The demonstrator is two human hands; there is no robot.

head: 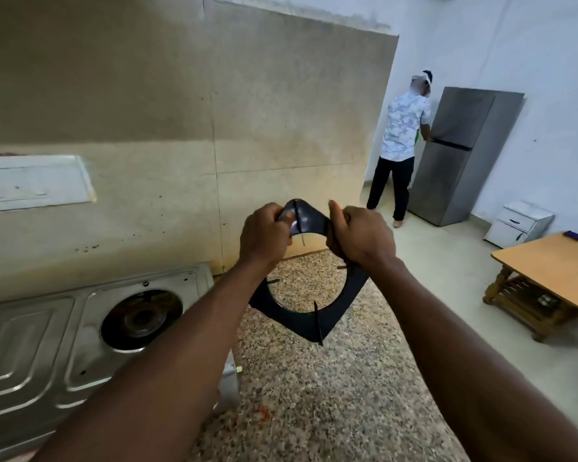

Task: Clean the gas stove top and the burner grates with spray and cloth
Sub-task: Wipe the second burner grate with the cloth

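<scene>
- Grate (341,315): black square frame with a round opening, held tilted in the air above the speckled counter (314,395), just right of the stove (30,345).
- Left hand (264,235): I see it clenched round the grate's top corner.
- Right hand (361,235): grasps the edge beside it, thumb pointing up.
- Stove: steel top, with one burner (141,320) in my view.
- Background: another person (402,128) stands at a grey fridge (461,155); a wooden table (548,261) is at the right.

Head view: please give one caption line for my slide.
The left hand and right hand hold a black burner grate above the speckled counter, beside the steel stove.
</scene>
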